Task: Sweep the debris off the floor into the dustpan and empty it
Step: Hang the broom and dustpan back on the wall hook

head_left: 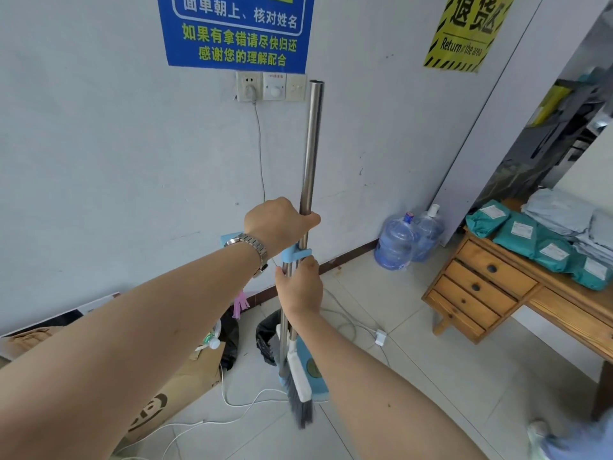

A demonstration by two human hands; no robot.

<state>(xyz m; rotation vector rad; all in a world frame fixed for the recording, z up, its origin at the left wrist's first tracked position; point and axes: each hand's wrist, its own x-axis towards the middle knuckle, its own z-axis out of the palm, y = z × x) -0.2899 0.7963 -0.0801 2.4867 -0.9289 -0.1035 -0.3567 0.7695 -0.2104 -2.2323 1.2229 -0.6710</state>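
Note:
A broom and a blue dustpan (315,370) stand upright together in the middle of the view, close to the wall. Their two steel handles run side by side, joined by a light blue clip (293,254). My left hand (278,224), with a metal watch on the wrist, is closed around the taller handle (311,144) just above the clip. Just below the clip, my right hand (300,290) grips the handles. The broom's grey bristles (300,405) with a white block hang just above the tiled floor. No debris can be made out on the floor.
A cardboard box (175,393) with a plastic bottle lies at lower left, black bags (265,340) behind the broom. White cables (238,403) trail over the tiles. Two water jugs (396,242) stand by the wall. A wooden desk (481,287) with parcels stands at right.

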